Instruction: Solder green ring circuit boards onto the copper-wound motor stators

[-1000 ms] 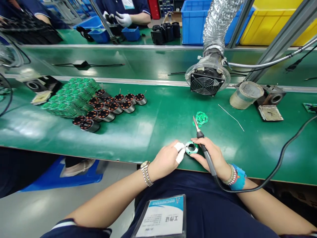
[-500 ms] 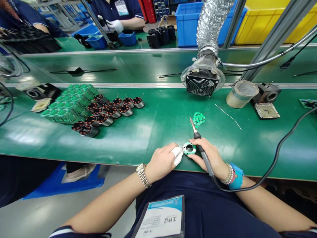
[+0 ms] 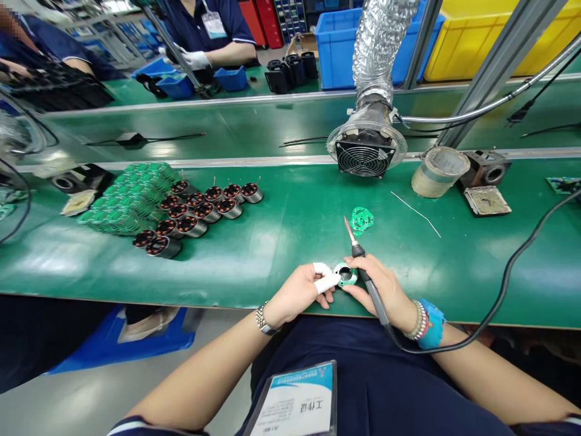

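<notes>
A small round green circuit ring on a metal motor part (image 3: 345,274) sits at the near edge of the green bench (image 3: 281,242). My left hand (image 3: 303,292), two fingertips wrapped in white tape, pinches its left side. My right hand (image 3: 384,287) touches its right side and grips a soldering iron (image 3: 363,263) whose tip points up and away. A loose green ring board (image 3: 362,219) lies just beyond the iron's tip.
Several copper-wound stators (image 3: 200,209) and a heap of green boards (image 3: 131,194) lie at left. A fume fan on a foil duct (image 3: 365,154), a tape roll (image 3: 439,171) and a sponge stand (image 3: 488,200) sit at the back right. Another person's gloved hands (image 3: 195,59) work across the belt.
Both hands with the ring part have stayed together near the bench edge; my left fingers have shifted a little on the part. The view has tilted slightly.
</notes>
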